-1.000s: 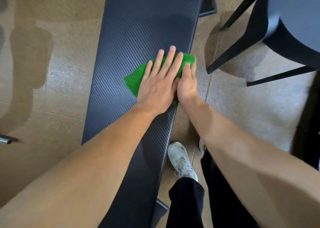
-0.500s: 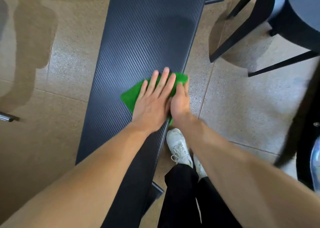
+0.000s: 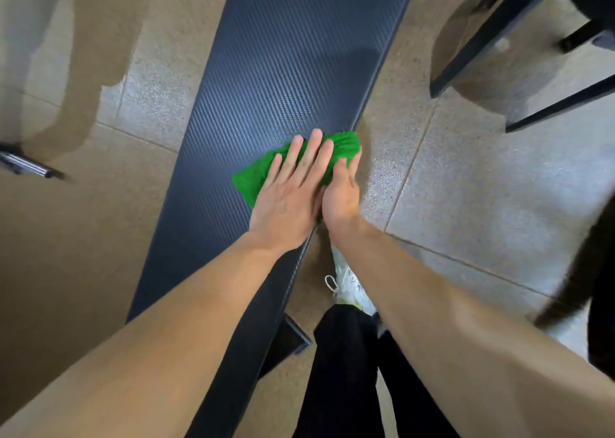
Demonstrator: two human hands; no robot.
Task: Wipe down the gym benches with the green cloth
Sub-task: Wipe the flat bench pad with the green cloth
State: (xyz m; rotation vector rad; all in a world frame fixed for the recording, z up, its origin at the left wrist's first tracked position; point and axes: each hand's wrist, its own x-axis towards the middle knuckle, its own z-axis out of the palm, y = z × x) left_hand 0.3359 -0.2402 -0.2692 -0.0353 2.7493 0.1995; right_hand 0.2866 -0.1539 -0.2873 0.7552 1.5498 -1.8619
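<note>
A person's left hand [image 3: 286, 201] lies flat on the green cloth [image 3: 253, 178], fingers straight and close together, pressing it onto the dark, ribbed worktop [image 3: 283, 65]. The right hand [image 3: 341, 198] stands on its side just beside the left, set against the worktop's right edge where the cloth wraps over the rim. One finger runs straight along that edge. The others are hidden below it, so whether this hand grips the cloth cannot be told.

The cloth sits at the right margin of the worktop, its left corner reaching about halfway across the width. A long bare stretch of ribbed surface runs ahead of the hands to the top of the frame, and another lies under the forearms toward the near end, where a black foot [image 3: 293, 338] shows beneath.

The speckled tile floor [image 3: 466, 178] lies open on both sides. A white shoe [image 3: 349, 281] and black trousers [image 3: 339, 371] stand close against the worktop's right edge. Slanted black frame legs [image 3: 492, 31] stand well apart at upper right, and a metal bar [image 3: 26, 164] pokes in at far left.
</note>
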